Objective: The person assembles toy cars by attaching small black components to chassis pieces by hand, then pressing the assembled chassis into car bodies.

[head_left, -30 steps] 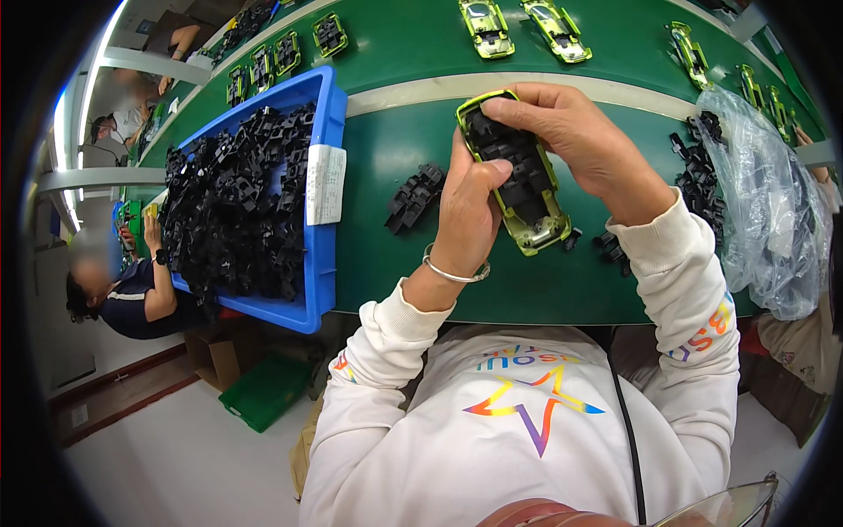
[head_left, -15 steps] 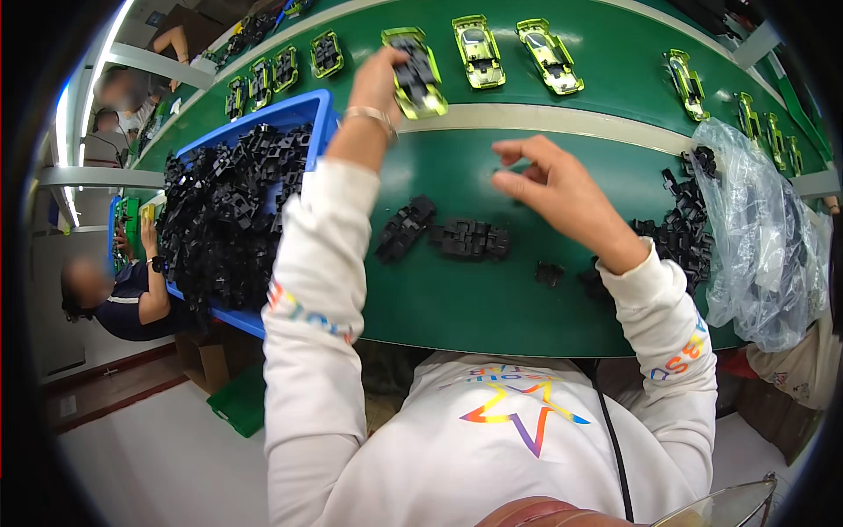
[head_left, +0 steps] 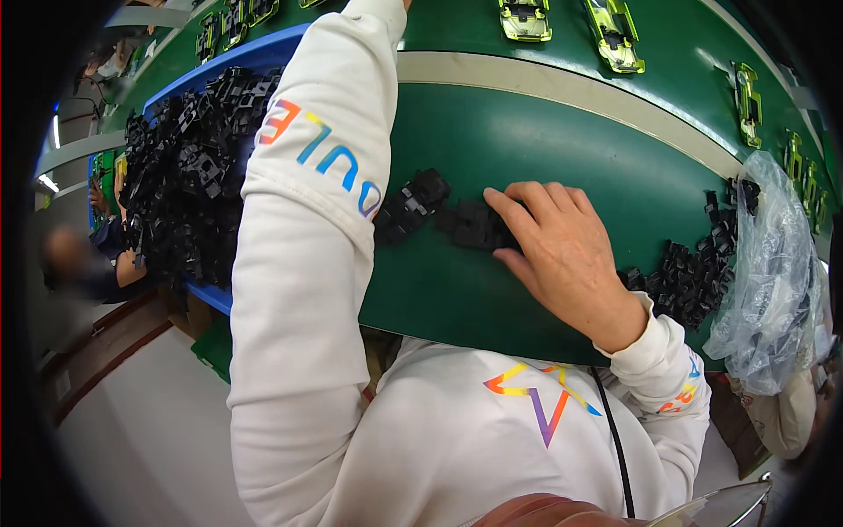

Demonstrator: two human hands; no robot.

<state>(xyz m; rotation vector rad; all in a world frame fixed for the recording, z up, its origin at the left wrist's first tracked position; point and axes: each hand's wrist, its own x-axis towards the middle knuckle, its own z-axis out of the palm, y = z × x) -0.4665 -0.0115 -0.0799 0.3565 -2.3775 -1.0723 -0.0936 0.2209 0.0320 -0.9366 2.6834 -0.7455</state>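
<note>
Meanwhile the right hand (head_left: 562, 255) lay palm down on the green table (head_left: 544, 158), fingers curled onto a black plastic part (head_left: 474, 227) and pressing it to the surface rather than lifting it. Just left of that part sat another black piece (head_left: 411, 206), partly under the white sleeve (head_left: 307, 228) of the left arm. That arm stretched up past the part and out of the picture, so the left hand was hidden and I could not tell its grip. Left of the part stood a blue bin (head_left: 206, 294) heaped with black pieces. Right of it lay a pile of small black bits (head_left: 694, 277) beside a clear plastic bag (head_left: 768, 272). Beyond the part, yellow-green toy cars (head_left: 525, 19) stood in a row.
</note>
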